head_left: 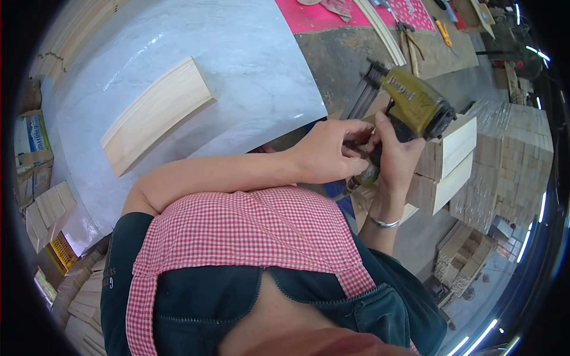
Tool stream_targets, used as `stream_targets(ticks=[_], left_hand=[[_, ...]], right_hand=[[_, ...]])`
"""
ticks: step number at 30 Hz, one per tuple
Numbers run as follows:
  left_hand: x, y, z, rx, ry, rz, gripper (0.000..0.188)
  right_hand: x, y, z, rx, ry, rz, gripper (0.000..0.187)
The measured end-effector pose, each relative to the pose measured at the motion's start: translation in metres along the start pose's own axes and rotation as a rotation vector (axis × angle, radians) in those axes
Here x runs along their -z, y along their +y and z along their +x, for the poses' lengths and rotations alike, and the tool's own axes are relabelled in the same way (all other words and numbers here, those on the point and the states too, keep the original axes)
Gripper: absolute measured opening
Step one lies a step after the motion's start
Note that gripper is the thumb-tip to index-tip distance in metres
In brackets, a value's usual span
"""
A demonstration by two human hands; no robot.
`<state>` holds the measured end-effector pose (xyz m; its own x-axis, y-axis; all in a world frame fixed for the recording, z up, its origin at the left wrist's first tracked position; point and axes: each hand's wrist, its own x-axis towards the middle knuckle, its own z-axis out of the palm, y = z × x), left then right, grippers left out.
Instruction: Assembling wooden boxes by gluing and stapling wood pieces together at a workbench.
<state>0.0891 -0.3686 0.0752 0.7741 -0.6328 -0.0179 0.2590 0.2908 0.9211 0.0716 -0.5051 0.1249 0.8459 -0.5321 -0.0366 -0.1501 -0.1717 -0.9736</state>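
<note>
An olive-green pneumatic nail gun [415, 105] is held to my right, off the bench edge. My right hand [395, 157], with a silver bangle at the wrist, wraps around its dark handle from below. My left hand [329, 151] reaches across my body and its fingers touch the lower part of the same handle, close against the right hand. The gun's nose points at a light wooden box-like piece [454, 154] standing just beyond it. A flat pale wooden board [155, 113] lies alone on the white bench top [249, 59] to my left.
Stacks of small wooden pieces [510, 172] fill the right side. Pliers [409, 35] and an orange tool [443, 31] lie on a far brown board beside a pink sheet [314, 16]. Cardboard boxes and wood offcuts [47, 207] crowd the left floor.
</note>
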Motion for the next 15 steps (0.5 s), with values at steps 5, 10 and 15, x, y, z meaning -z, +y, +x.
stream_targets(ticks=[5,10,15], left_hand=[[-0.001,-0.014,-0.006,0.125,-0.084,0.027,0.03],[0.005,-0.01,-0.003,0.224,-0.128,0.005,0.054],[0.004,-0.017,-0.002,0.101,0.011,-0.132,0.037]], right_hand=[[0.011,0.009,-0.009,-0.194,-0.044,-0.16,0.02],[0.012,0.012,-0.01,-0.104,-0.039,-0.108,0.017],[0.013,0.001,0.003,-0.142,-0.119,-0.151,0.017]])
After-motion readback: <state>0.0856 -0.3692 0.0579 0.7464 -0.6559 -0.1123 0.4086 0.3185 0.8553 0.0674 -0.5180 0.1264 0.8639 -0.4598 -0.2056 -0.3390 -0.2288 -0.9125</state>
